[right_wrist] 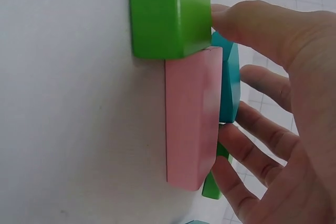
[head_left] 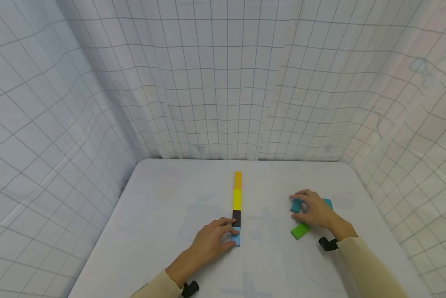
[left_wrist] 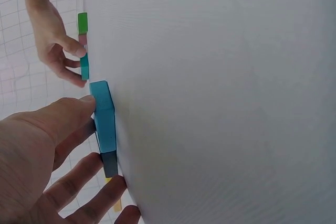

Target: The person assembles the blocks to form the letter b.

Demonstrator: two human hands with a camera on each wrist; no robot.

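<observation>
A light blue block (head_left: 237,241) (left_wrist: 105,121) lies at the near end of a straight row, end to end with a black block (head_left: 236,218) (left_wrist: 109,164). My left hand (head_left: 208,244) (left_wrist: 58,156) pinches it, thumb at its near end and fingers beside it. On the right, a teal block (head_left: 296,205) (right_wrist: 229,85) is held between the thumb and fingers of my right hand (head_left: 315,210) (right_wrist: 283,98). Close by are a green block (head_left: 300,231) (right_wrist: 170,14) and a pink block (right_wrist: 191,119), which the right hand hides in the head view.
Yellow (head_left: 237,200) and orange (head_left: 237,180) blocks continue the row toward the back of the white table (head_left: 163,194). Another teal block (head_left: 328,203) lies behind my right hand; a second green block (right_wrist: 211,186) shows past the pink one. Grid-patterned curtains (head_left: 223,82) surround the table.
</observation>
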